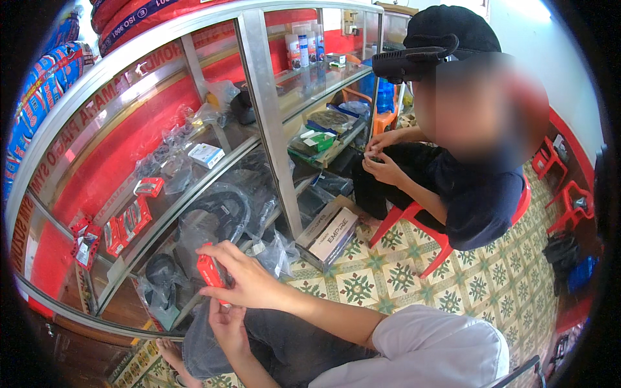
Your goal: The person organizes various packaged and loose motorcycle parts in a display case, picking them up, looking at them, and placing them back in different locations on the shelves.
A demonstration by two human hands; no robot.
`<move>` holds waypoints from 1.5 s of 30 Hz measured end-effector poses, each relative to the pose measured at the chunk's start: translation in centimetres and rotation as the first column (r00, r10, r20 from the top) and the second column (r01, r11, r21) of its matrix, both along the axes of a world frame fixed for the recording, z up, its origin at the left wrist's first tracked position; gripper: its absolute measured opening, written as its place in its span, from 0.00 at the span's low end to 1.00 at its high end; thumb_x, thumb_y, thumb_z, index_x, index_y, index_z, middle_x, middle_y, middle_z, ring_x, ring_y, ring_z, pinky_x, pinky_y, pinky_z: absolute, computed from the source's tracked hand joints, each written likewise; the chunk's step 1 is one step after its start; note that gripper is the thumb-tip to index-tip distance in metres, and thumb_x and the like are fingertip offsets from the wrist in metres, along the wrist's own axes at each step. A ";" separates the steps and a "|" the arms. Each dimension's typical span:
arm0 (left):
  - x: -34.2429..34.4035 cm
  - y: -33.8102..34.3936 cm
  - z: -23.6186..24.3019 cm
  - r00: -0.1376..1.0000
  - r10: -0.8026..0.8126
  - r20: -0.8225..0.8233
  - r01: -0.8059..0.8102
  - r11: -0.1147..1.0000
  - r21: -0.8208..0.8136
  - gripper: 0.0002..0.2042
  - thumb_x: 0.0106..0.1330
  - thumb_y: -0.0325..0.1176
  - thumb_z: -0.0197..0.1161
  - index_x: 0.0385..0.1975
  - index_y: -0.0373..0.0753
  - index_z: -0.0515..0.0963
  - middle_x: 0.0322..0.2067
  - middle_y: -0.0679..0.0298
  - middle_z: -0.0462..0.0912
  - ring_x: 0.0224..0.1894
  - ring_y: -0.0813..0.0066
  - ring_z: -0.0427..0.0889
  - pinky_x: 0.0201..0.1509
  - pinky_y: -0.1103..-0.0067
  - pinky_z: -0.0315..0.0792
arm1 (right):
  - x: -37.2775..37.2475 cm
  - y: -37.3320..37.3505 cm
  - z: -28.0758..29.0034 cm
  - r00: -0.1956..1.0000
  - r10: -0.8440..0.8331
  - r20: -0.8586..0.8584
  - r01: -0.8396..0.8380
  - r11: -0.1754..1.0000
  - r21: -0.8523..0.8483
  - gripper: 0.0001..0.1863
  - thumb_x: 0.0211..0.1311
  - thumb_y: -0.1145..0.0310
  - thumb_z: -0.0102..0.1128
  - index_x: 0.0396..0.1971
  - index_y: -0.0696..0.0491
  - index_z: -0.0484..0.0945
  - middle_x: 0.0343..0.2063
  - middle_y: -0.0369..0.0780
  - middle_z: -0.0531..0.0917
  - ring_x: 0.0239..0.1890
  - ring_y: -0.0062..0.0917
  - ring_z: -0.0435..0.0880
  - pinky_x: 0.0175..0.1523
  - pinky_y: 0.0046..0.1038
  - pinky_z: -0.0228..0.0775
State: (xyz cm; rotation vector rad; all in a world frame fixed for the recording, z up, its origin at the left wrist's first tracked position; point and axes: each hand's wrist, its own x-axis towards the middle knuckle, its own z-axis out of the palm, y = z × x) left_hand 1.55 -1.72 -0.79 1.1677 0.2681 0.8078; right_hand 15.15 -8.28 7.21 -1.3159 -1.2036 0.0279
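Observation:
A small red box (209,270) is held upright in front of the display case, above my lap. My right hand (253,279) reaches across from the right and is closed round the box, its thumb and fingers on either side. Below it, my left hand (229,326) pinches the lower end of the same box with its fingertips. My fingers cover part of the box. Several similar red boxes (127,226) lie on the glass shelf to the left, near a white and blue box (206,155).
The glass display case (270,123) with metal frame stands close ahead and left, holding plastic-wrapped parts (217,210). A cardboard box (328,233) sits on the patterned tile floor (401,275). At right, another person (479,187) sits on a red plastic stool (414,226), hands together.

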 end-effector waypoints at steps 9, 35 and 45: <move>-1.3 2.6 -2.7 0.974 -0.123 0.190 0.200 0.862 -0.465 0.23 0.77 0.34 0.54 0.69 0.38 0.64 0.56 0.65 0.78 0.46 0.77 0.80 0.47 0.79 0.76 | 0.7 1.0 -0.4 0.991 0.108 0.076 -0.117 0.986 0.123 0.40 0.56 0.63 0.76 0.67 0.54 0.66 0.57 0.46 0.75 0.61 0.39 0.77 0.62 0.34 0.72; -2.5 2.9 -0.2 0.974 0.217 0.070 -0.179 0.916 -0.359 0.12 0.71 0.32 0.64 0.50 0.37 0.75 0.44 0.62 0.84 0.39 0.74 0.85 0.43 0.81 0.81 | 3.0 10.2 6.5 0.894 0.420 0.155 -0.286 0.802 -0.524 0.37 0.72 0.46 0.55 0.70 0.57 0.64 0.64 0.49 0.74 0.62 0.33 0.77 0.63 0.32 0.71; -2.0 3.9 -0.8 0.919 0.363 0.152 -0.372 0.928 0.030 0.22 0.66 0.21 0.66 0.60 0.30 0.69 0.55 0.52 0.79 0.48 0.63 0.87 0.49 0.76 0.81 | 4.5 11.4 2.9 0.823 0.370 -0.430 -0.548 0.716 -0.432 0.27 0.67 0.65 0.67 0.64 0.48 0.72 0.40 0.35 0.85 0.37 0.19 0.82 0.40 0.24 0.79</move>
